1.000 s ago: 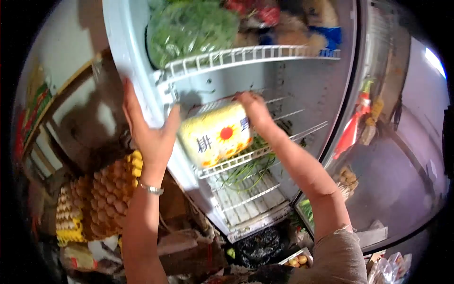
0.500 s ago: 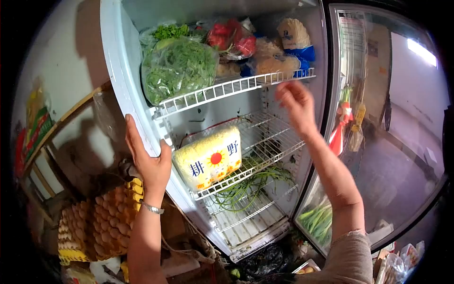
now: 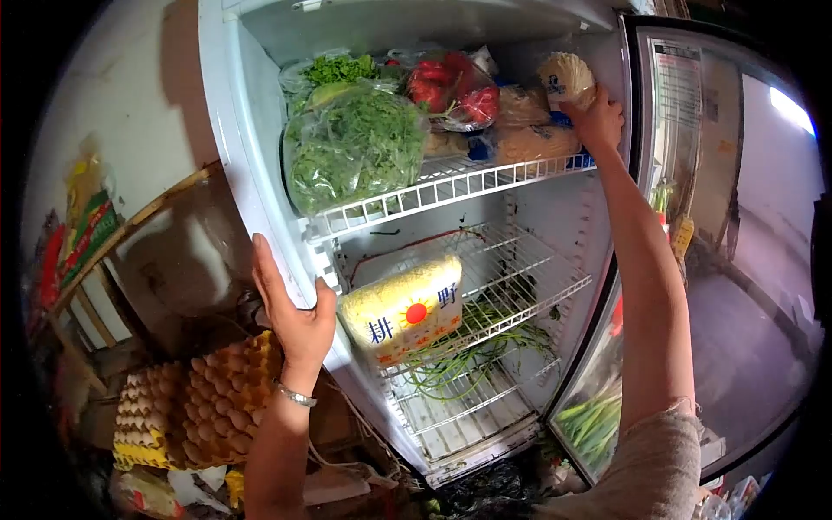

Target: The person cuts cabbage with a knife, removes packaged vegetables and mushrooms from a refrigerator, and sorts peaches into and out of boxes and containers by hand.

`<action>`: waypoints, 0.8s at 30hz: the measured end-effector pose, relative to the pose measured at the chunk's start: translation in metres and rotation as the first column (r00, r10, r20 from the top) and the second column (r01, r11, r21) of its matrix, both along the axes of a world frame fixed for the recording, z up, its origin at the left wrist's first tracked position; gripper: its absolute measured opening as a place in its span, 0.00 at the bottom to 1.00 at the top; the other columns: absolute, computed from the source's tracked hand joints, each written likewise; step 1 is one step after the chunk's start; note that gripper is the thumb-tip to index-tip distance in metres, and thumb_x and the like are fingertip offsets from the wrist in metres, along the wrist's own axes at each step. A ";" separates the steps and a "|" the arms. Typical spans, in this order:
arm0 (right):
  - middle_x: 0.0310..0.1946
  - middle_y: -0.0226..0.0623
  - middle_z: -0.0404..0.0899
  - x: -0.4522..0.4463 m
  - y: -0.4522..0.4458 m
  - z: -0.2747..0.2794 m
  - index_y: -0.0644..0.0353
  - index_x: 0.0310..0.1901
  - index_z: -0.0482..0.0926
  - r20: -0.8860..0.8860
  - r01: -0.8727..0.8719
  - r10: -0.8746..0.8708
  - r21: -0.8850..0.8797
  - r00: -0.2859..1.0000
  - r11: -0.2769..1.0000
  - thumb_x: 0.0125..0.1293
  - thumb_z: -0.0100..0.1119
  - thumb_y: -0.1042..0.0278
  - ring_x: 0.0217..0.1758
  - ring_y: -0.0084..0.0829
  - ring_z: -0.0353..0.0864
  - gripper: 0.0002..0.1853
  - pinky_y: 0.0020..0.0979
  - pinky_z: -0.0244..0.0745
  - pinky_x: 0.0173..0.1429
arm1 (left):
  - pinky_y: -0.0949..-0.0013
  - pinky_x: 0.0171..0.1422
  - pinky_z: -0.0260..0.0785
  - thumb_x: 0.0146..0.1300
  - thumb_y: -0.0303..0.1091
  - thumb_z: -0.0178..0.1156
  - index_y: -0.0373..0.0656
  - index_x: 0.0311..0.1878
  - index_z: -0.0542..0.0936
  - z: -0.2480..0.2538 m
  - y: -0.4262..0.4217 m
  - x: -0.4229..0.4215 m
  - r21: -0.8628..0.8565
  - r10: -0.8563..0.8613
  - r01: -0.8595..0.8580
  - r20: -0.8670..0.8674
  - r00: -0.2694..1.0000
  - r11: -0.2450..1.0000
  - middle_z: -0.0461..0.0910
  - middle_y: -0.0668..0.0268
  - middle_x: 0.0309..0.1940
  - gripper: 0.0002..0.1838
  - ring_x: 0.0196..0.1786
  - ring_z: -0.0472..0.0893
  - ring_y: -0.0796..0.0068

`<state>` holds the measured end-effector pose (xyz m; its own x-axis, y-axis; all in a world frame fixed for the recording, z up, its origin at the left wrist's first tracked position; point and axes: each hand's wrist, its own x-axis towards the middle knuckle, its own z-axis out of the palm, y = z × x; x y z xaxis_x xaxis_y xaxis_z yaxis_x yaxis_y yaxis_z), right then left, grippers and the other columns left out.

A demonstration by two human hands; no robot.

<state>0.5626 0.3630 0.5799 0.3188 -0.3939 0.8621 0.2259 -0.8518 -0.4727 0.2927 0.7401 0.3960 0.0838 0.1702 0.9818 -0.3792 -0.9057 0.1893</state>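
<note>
My right hand (image 3: 598,124) is at the right end of the top shelf, fingers closed round the side of a pale, ridged bagged package (image 3: 563,76) with blue printing. Below that package lies a tan bagged package (image 3: 533,143), and red peppers (image 3: 455,87) in clear plastic are to its left. My left hand (image 3: 299,325) rests open against the refrigerator's left door frame (image 3: 251,165), thumb and fingers apart. A yellow bag with a red sun print (image 3: 407,312) sits on the middle shelf, nearest my left hand.
Bagged leafy greens (image 3: 355,152) fill the left of the top wire shelf (image 3: 451,186). Long green beans (image 3: 468,355) lie lower down. The glass door (image 3: 693,260) stands swung out to the right. Stacked egg trays (image 3: 195,399) are at lower left.
My right hand has risen from below the top shelf's edge to the pale package and closed on it. My left hand stays on the frame. The camera view has shifted slightly.
</note>
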 end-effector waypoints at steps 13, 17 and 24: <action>0.50 0.47 0.69 -0.004 -0.005 -0.027 0.53 0.55 0.71 0.479 -0.214 0.337 -0.295 0.811 0.931 0.44 0.74 0.72 0.55 0.53 0.68 0.33 0.49 0.67 0.59 | 0.54 0.77 0.50 0.53 0.20 0.58 0.34 0.77 0.51 -0.001 -0.002 0.002 -0.003 0.004 -0.004 0.007 1.000 1.000 0.56 0.47 0.75 0.46 0.75 0.58 0.47; 0.54 0.47 0.66 -0.023 -0.011 -0.026 0.54 0.64 0.66 0.401 -0.446 0.515 -0.259 0.758 0.857 0.47 0.74 0.72 0.59 0.52 0.68 0.40 0.48 0.67 0.63 | 0.55 0.78 0.47 0.54 0.20 0.58 0.35 0.77 0.51 -0.002 -0.001 0.003 -0.007 0.011 -0.011 0.001 1.000 1.000 0.55 0.47 0.75 0.46 0.77 0.56 0.48; 0.56 0.51 0.62 -0.041 -0.031 -0.023 0.54 0.71 0.60 0.532 -0.453 0.488 -0.206 0.692 0.867 0.51 0.74 0.63 0.57 0.51 0.72 0.45 0.47 0.72 0.60 | 0.55 0.79 0.46 0.53 0.18 0.58 0.36 0.77 0.48 -0.004 0.000 0.005 -0.043 -0.016 0.016 -0.013 1.000 0.999 0.53 0.48 0.76 0.48 0.78 0.54 0.49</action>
<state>0.5218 0.3317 0.5567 -0.0850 -0.2711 0.9588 0.8079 -0.5820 -0.0929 0.2974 0.7397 0.3923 0.0995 0.2105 0.9725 -0.3908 -0.8906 0.2328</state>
